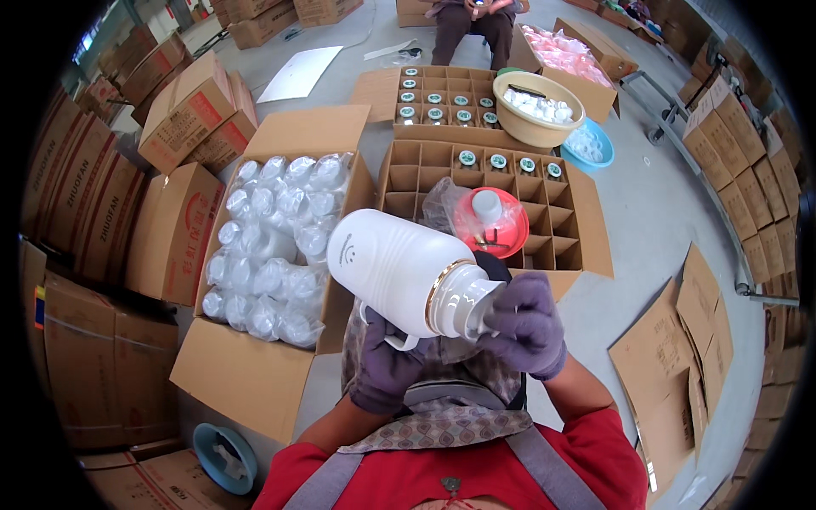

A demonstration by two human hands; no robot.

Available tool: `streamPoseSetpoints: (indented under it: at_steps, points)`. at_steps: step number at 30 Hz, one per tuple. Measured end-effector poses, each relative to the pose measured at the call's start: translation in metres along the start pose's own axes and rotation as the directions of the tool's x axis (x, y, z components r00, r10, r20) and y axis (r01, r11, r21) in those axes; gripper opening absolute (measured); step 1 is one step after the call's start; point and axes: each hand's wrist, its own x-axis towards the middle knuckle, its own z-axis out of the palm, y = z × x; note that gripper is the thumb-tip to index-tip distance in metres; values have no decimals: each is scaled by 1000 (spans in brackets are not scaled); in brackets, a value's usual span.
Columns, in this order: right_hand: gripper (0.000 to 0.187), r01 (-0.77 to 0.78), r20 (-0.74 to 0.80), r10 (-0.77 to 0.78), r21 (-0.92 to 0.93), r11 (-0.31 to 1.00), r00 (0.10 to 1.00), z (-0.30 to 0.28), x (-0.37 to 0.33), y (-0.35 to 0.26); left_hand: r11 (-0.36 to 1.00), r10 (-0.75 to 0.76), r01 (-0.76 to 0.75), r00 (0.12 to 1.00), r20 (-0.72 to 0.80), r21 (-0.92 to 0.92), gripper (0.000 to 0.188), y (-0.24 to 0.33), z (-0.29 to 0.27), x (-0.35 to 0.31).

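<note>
A white thermos jug [387, 259] with a gold ring at its neck lies tilted across my lap, its mouth to the right. My left hand [387, 361], in a purple-grey glove, is closed round the jug's handle from below. My right hand [527, 327], gloved alike, has its fingers bent together at the jug's open mouth [476, 302]; whether they pinch something there is hidden. Just beyond, a red bowl [520, 234] holds a white cap [487, 206] and small dark tools. Clear plastic wrap [440, 204] lies beside the bowl.
On the left an open carton [242, 374] holds many plastic-wrapped items. Divided cartons [595, 212] with several green-topped bottles stand ahead, beside a cream basin [540, 127] of white parts and a blue basin [595, 144]. Flattened cardboard [659, 357] lies right. Another person [472, 34] sits opposite.
</note>
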Motion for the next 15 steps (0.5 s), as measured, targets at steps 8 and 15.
streamPoseSetpoints:
  at_steps: [8,15]
  points:
    - [48,-54,-102,73,184,981,992,-7,2,-2,997,-81,79,994,79,26,48,-9,4,-7]
    - [57,-447,172,435,583,678,884,-3,-31,26,983,-76,64,995,63,174,49,-14,3,-3]
